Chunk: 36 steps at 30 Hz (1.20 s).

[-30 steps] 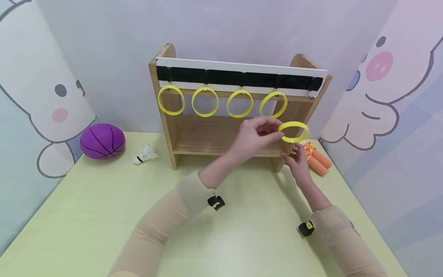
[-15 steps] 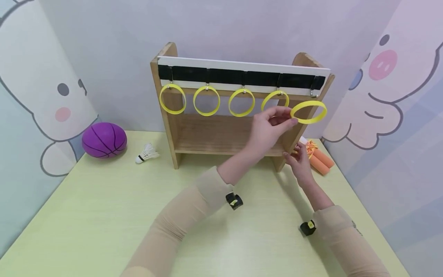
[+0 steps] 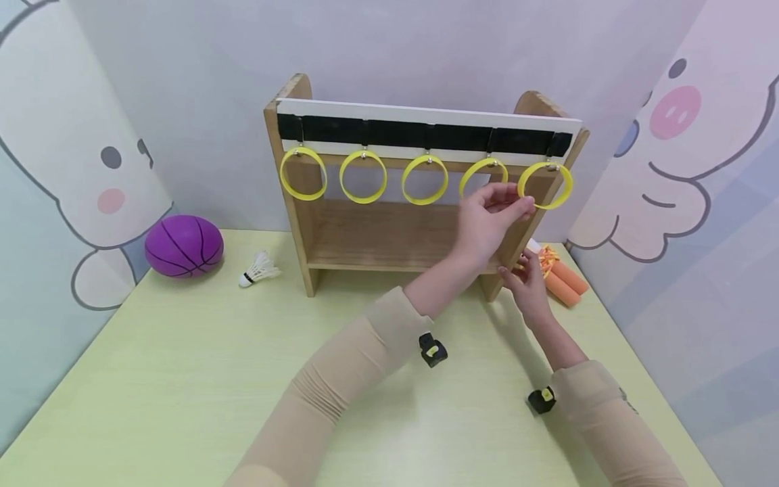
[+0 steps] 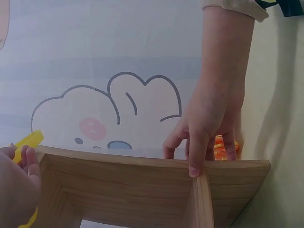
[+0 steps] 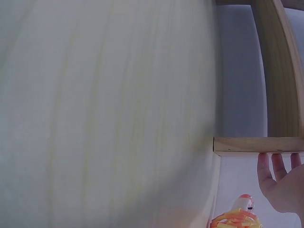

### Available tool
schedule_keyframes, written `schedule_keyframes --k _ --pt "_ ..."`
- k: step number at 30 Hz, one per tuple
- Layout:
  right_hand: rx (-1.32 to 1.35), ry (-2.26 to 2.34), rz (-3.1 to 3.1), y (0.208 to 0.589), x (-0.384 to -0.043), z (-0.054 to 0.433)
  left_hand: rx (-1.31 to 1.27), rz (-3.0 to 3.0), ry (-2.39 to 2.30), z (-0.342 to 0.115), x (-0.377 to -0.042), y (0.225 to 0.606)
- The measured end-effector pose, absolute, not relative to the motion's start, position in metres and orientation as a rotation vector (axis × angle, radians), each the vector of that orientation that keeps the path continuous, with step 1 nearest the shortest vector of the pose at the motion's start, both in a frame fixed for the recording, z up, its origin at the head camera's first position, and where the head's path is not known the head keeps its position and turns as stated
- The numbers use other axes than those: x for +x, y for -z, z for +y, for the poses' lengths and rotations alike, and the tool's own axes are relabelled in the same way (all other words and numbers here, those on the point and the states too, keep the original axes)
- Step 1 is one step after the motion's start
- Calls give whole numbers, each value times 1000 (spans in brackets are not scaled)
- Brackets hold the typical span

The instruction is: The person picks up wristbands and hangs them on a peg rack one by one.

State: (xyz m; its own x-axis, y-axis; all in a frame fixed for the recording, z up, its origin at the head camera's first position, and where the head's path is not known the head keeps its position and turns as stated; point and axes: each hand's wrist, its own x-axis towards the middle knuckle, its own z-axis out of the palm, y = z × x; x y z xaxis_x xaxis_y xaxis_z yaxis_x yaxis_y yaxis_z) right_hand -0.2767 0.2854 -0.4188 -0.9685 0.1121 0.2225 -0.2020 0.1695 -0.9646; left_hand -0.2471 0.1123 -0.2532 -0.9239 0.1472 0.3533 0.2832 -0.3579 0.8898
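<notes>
My left hand pinches the left edge of a yellow ring between thumb and fingers. The ring's top overlaps the rightmost hook on the front rail of a small wooden shelf. Several matching rings, such as the leftmost yellow ring, hang from the other hooks. Low on the shelf's right side panel, my right hand grips the wood. In the left wrist view, the right thumb lies on the panel's front edge, while the fingers reach to its outer side.
A purple ball and a white shuttlecock lie on the table left of the shelf. Orange handles with an orange and yellow cord lie right of it. Patterned walls stand close at the back and sides.
My left hand has carried the ring up and right to the rightmost hook, and the ring has turned from nearly flat to facing forward. The right hand has stayed on the side panel.
</notes>
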Motion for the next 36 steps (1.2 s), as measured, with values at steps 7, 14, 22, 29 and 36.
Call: schedule_keyframes --k 7,14,22,29,36 --pt "95 -1916 -2186 413 -272 282 -589 -1818 2348 115 -249 261" --pt "119 -1863 -2236 402 -262 277 -613 -1906 2200 114 -250 267" --pt "129 -1859 -2245 401 -262 277 -694 -1901 2141 102 -239 273" --pt "121 -1834 -2274 408 -271 283 -823 -2027 2033 84 -226 271" --pt "119 -1778 -2330 412 -272 288 -927 -2030 1958 62 -216 272"
